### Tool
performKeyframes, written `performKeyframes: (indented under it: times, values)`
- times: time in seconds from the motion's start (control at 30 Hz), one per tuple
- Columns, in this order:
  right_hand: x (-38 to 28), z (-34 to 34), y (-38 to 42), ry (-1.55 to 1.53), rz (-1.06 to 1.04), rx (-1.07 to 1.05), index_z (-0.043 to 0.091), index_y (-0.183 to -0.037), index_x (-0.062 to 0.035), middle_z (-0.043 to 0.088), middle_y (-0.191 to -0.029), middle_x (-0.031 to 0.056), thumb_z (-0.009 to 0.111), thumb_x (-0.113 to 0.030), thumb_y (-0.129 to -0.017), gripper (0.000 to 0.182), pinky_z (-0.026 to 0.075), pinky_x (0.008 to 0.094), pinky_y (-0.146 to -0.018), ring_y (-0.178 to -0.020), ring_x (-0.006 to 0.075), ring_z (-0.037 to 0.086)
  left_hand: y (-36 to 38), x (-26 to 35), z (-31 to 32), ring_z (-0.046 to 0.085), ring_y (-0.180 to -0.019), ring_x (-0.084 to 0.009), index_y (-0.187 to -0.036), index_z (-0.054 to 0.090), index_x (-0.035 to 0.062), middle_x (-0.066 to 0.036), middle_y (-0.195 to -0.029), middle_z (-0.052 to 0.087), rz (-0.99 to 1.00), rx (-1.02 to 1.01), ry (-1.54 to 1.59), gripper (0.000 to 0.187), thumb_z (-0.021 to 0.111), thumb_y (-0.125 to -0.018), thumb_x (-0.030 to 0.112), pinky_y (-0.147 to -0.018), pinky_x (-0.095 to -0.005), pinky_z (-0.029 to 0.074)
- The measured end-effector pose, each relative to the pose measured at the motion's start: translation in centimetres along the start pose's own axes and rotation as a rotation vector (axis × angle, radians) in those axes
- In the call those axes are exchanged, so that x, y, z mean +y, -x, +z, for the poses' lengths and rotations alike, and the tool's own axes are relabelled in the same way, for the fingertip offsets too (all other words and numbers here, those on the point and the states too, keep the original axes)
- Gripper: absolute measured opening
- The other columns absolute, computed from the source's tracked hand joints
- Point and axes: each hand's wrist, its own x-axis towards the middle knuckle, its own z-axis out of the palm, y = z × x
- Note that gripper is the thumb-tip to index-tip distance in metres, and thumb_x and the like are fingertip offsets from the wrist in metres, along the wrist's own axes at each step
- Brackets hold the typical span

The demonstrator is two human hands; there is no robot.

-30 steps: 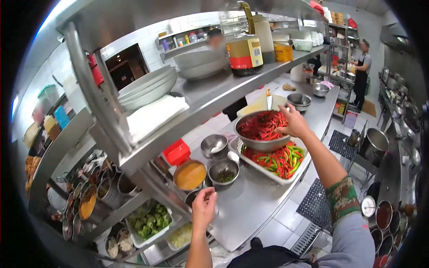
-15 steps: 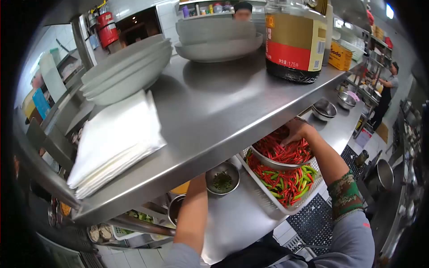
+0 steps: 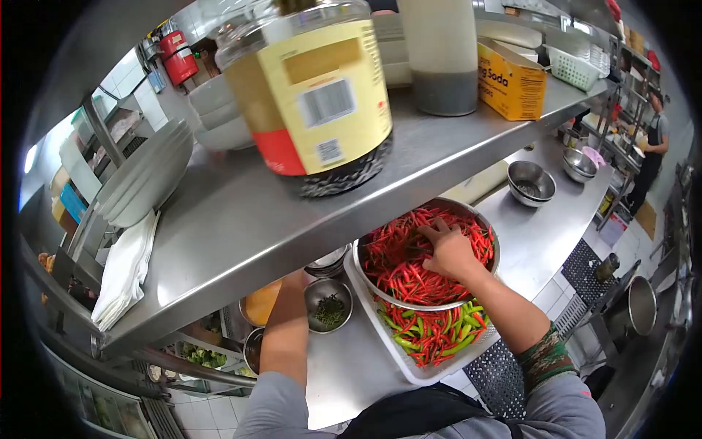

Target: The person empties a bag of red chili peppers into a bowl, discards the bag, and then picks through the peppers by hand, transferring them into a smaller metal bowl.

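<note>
A large steel bowl (image 3: 353, 256) heaped with red chilies (image 3: 398, 256) rests on a white plastic basket (image 3: 398, 366). My right hand (image 3: 450, 252) is in the bowl, its fingers apart and touching the chilies; I see nothing held in it. Red and green chilies (image 3: 431, 336) fill the basket underneath. My left hand (image 3: 295, 279) reaches beneath the shelf edge, so its fingers are hidden. It is nearest a small steel bowl of green herb sprigs (image 3: 330, 311) and a container with orange contents (image 3: 262, 302).
Above the counter runs a steel shelf (image 3: 212, 241) with a large labelled jar (image 3: 314, 102), a bottle (image 3: 441, 58), a baking soda box (image 3: 512, 80), stacked plates (image 3: 146, 175) and white cloths (image 3: 124, 274). Steel bowls (image 3: 531, 183) stand farther right. Another person (image 3: 651, 146) stands at the far right.
My view has swung right and closer to the jar. My right hand has lifted partly out of the chilies, its fingers now showing. My left arm still reaches beneath the shelf.
</note>
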Motion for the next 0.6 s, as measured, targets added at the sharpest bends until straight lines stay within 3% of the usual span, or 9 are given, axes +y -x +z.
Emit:
performKeyframes:
  times: [0.33, 0.47, 0.6]
  values:
    - [1.0, -0.9, -0.6, -0.336, 0.008, 0.094, 0.062, -0.125, -0.0168, 0.055, -0.129, 0.0138, 0.075, -0.014, -0.067, 0.059, 0.054, 0.0494, -0.090, -0.111, 0.0440, 0.056, 0.3, 1.5, 0.1, 0.069, -0.091, -0.0296, -0.108, 0.064, -0.0055, -0.019, -0.097, 0.070, -0.021, 0.035, 0.028, 0.032, 0.058, -0.092, 0.022, -0.077, -0.0389, 0.055]
    - [2.1, -0.9, -1.7, -0.509, -0.060, 0.239, 0.065, -0.110, -0.0053, 0.060, -0.112, 0.0147, 0.074, -0.006, -0.064, 0.047, 0.052, 0.0409, -0.090, -0.104, 0.0358, 0.062, -0.2, 1.5, -0.8, 0.070, -0.090, -0.0295, -0.107, 0.064, -0.0059, -0.019, -0.097, 0.070, -0.025, 0.047, 0.067, 0.032, 0.058, -0.092, 0.021, -0.076, -0.0388, 0.056]
    - [2.8, -2.1, -2.4, -0.599, -0.012, 0.227, 0.062, -0.112, 0.0004, 0.063, -0.109, 0.0161, 0.076, -0.005, -0.064, 0.050, 0.051, 0.0367, -0.093, -0.104, 0.0307, 0.063, -0.3, 2.3, -2.9, 0.070, -0.089, -0.0294, -0.107, 0.064, -0.0063, -0.019, -0.097, 0.070, -0.009, 0.066, 0.170, 0.032, 0.058, -0.092, 0.021, -0.074, -0.0388, 0.056]
